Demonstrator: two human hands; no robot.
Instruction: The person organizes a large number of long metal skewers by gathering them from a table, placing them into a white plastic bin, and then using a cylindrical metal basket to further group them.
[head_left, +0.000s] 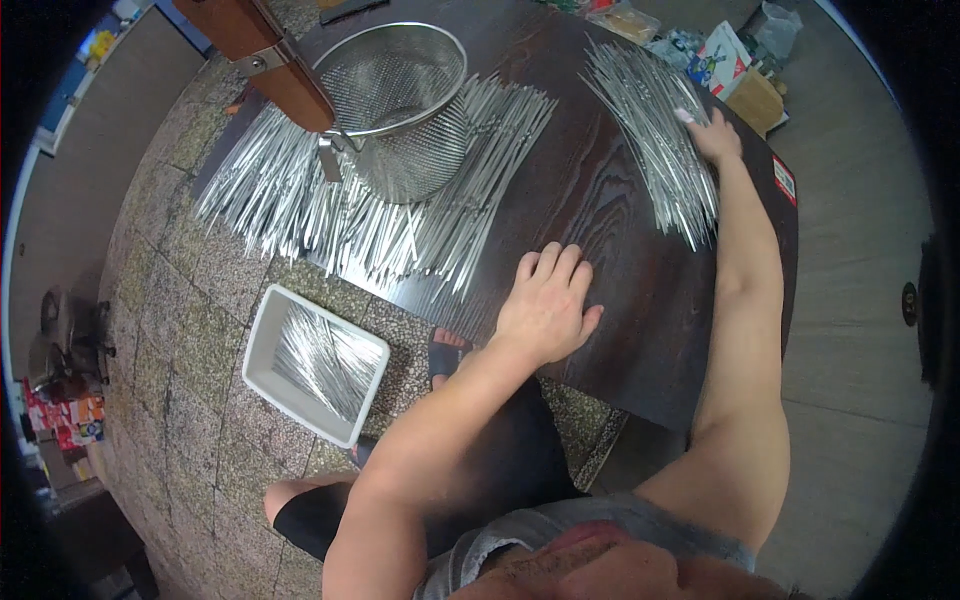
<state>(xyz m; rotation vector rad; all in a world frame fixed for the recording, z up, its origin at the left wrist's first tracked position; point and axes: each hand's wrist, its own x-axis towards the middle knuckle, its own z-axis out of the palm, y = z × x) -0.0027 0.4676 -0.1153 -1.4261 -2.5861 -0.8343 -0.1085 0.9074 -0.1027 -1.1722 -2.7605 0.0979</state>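
Observation:
My left hand (544, 307) rests palm down on the dark wood-grain table (574, 217), fingers slightly apart and nothing under them that I can see. At the right side, my right hand (718, 137) is at the outer edge of a bundle of thin silvery strips (652, 142), touching it with fingers apart. One fingertip there looks white; the hand is slightly blurred. A wider spread of similar strips (480, 180) lies on the left part of the table. On top of it stands a perforated metal strainer basket (412, 157) with a brown handle (262, 64).
A white plastic tub (259, 349) holding more strips stands on the speckled tile floor (180, 330), left of my feet. Bags and a cardboard box (754, 101) sit beyond the table's right edge. Metal pots (64, 337) are at the far left.

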